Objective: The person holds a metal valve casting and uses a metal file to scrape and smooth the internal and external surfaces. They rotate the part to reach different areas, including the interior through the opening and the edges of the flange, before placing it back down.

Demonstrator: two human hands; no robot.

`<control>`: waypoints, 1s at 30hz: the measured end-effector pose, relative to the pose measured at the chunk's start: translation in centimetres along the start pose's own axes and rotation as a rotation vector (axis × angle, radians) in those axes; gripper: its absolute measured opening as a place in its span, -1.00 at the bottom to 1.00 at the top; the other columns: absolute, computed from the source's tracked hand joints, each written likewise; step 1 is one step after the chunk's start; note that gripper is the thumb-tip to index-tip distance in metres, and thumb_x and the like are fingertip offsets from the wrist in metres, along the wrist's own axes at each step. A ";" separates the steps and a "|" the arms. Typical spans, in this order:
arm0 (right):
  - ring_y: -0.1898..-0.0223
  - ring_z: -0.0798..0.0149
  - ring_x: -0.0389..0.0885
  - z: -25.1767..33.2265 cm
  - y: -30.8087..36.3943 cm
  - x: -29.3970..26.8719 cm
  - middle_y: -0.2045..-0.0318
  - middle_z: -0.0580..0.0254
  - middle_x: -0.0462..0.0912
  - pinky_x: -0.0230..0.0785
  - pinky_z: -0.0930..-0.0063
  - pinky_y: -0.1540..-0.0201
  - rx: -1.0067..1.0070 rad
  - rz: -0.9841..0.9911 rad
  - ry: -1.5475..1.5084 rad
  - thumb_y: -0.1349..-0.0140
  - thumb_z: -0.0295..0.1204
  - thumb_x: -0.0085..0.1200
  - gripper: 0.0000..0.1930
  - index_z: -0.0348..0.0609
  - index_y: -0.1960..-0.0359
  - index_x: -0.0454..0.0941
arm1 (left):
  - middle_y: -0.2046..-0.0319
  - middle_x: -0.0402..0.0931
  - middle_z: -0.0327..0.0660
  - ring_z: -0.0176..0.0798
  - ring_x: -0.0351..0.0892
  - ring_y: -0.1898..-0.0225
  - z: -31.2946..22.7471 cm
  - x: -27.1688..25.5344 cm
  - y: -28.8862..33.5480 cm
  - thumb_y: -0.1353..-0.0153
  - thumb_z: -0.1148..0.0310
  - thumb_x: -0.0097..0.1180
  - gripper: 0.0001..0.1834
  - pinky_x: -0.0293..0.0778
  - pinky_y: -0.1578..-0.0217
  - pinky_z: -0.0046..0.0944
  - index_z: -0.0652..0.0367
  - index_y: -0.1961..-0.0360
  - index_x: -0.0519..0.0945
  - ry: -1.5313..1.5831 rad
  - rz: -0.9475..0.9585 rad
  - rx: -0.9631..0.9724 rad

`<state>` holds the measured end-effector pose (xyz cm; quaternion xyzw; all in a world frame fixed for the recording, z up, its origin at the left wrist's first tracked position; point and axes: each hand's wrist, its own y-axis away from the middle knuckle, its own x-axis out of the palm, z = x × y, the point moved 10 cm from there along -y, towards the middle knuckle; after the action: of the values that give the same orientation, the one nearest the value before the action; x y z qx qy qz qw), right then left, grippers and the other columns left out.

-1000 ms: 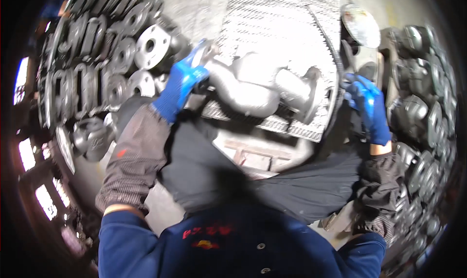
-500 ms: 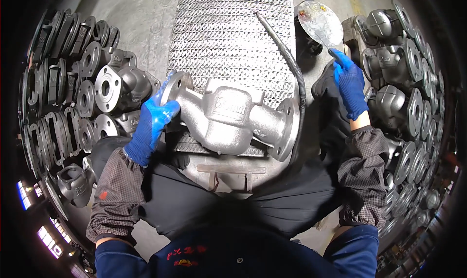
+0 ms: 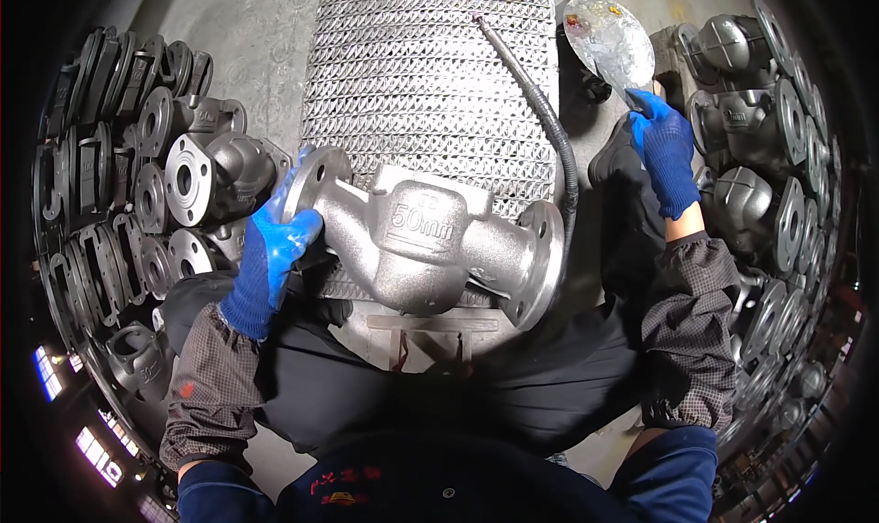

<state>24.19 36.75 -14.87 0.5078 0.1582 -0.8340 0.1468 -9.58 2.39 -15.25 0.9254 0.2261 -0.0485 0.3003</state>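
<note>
A silver-grey cast valve body (image 3: 423,239) with a round flange at each end lies across a ribbed metal surface in front of me. My left hand (image 3: 279,239), in a blue glove, is closed round the rim of its left flange. My right hand (image 3: 663,147), also gloved in blue, grips a putty knife (image 3: 630,95) whose thin blade points up and left. That blade touches or hangs just over a round plate (image 3: 632,42) smeared with grey, red and yellow paste; I cannot tell which.
Similar valve bodies (image 3: 229,175) and flat flanged castings (image 3: 92,244) are stacked at the left. More valve bodies (image 3: 742,120) line the right side. A dark flexible hose (image 3: 540,106) runs over the ribbed surface (image 3: 412,74). A small wooden stand (image 3: 430,324) shows between my knees.
In the picture, the valve body and my left hand sit slightly lower and further left. The right hand and putty knife remain beside the round plate, with the knife's handle turned slightly.
</note>
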 end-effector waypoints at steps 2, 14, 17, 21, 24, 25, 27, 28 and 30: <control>0.29 0.09 0.66 -0.5 0.0 0.3 0.30 0.11 0.67 0.49 0.39 0.20 0.069 0.035 0.024 -0.06 -0.40 0.04 -0.68 0.06 0.10 0.62 | 0.27 0.45 -0.40 -0.54 0.34 0.37 0.1 -0.1 -0.1 -0.13 0.50 -0.02 -0.46 0.34 0.28 -0.51 0.32 -0.20 0.35 -0.002 -0.005 -0.002; 0.36 0.27 0.69 -1.0 0.0 1.6 0.35 0.14 0.69 0.48 0.46 0.23 0.237 0.185 -0.166 -0.07 -0.42 0.03 -0.67 -0.03 0.09 0.61 | 0.57 0.30 -0.49 -0.62 0.17 0.60 -0.4 0.2 -0.1 -0.09 0.51 -0.01 -0.33 0.20 0.57 -0.58 0.17 -0.30 0.24 0.014 -0.002 0.025; 0.36 0.28 0.69 -1.0 0.0 1.8 0.35 0.12 0.69 0.48 0.47 0.24 0.229 0.191 -0.184 -0.08 -0.42 0.03 -0.67 -0.04 0.08 0.60 | 0.31 0.46 -0.42 -0.58 0.34 0.39 0.7 -0.3 -0.2 -0.13 0.48 0.05 -0.43 0.35 0.31 -0.53 0.30 -0.21 0.34 -0.007 0.007 -0.042; 0.36 0.29 0.69 -0.4 -0.1 1.9 0.34 0.11 0.69 0.48 0.47 0.23 0.220 0.202 -0.220 -0.08 -0.43 0.03 -0.67 -0.05 0.08 0.60 | 0.30 0.47 -0.41 -0.57 0.35 0.40 0.5 -0.5 0.0 -0.12 0.49 0.05 -0.43 0.36 0.31 -0.53 0.30 -0.21 0.34 -0.027 -0.016 -0.029; 0.35 0.31 0.69 -1.1 -0.1 1.9 0.34 0.11 0.69 0.48 0.48 0.23 0.235 0.203 -0.216 -0.08 -0.43 0.03 -0.67 -0.06 0.08 0.60 | 0.25 0.48 -0.39 -0.55 0.38 0.36 0.4 -0.3 -0.1 -0.13 0.49 0.04 -0.44 0.38 0.27 -0.51 0.30 -0.22 0.33 -0.023 -0.016 -0.027; 0.35 0.28 0.69 -1.5 -0.1 2.1 0.33 0.12 0.69 0.48 0.46 0.23 0.235 0.198 -0.253 -0.08 -0.43 0.04 -0.67 -0.02 0.08 0.60 | 0.22 0.49 -0.37 -0.54 0.39 0.33 0.5 -0.3 -0.1 -0.14 0.49 0.03 -0.44 0.38 0.23 -0.50 0.30 -0.22 0.33 -0.035 -0.011 -0.031; 0.35 0.25 0.69 -2.0 -0.2 2.1 0.32 0.12 0.69 0.48 0.44 0.23 0.234 0.193 -0.290 -0.07 -0.42 0.04 -0.67 0.01 0.08 0.61 | 0.20 0.49 -0.36 -0.53 0.40 0.31 0.7 -0.5 -0.2 -0.14 0.50 0.02 -0.44 0.38 0.21 -0.49 0.30 -0.22 0.32 -0.031 -0.016 -0.019; 0.34 0.19 0.68 -1.8 -0.3 1.6 0.32 0.12 0.68 0.48 0.42 0.23 0.192 0.157 -0.181 -0.08 -0.42 0.05 -0.68 0.06 0.09 0.61 | 0.18 0.49 -0.35 -0.52 0.40 0.29 0.8 -0.5 -0.2 -0.14 0.50 0.01 -0.43 0.39 0.18 -0.48 0.30 -0.23 0.32 -0.027 -0.019 -0.008; 0.33 0.13 0.67 -1.7 -0.4 1.0 0.31 0.12 0.67 0.48 0.39 0.23 0.149 0.121 -0.071 -0.08 -0.41 0.07 -0.68 0.11 0.09 0.61 | 0.17 0.49 -0.35 -0.52 0.40 0.28 0.4 -0.3 -0.1 -0.14 0.50 0.01 -0.43 0.39 0.18 -0.48 0.30 -0.23 0.31 -0.024 -0.014 -0.010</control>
<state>24.98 37.74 -16.48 0.4960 0.0597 -0.8506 0.1642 -9.88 2.18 -15.55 0.9217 0.2293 -0.0605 0.3070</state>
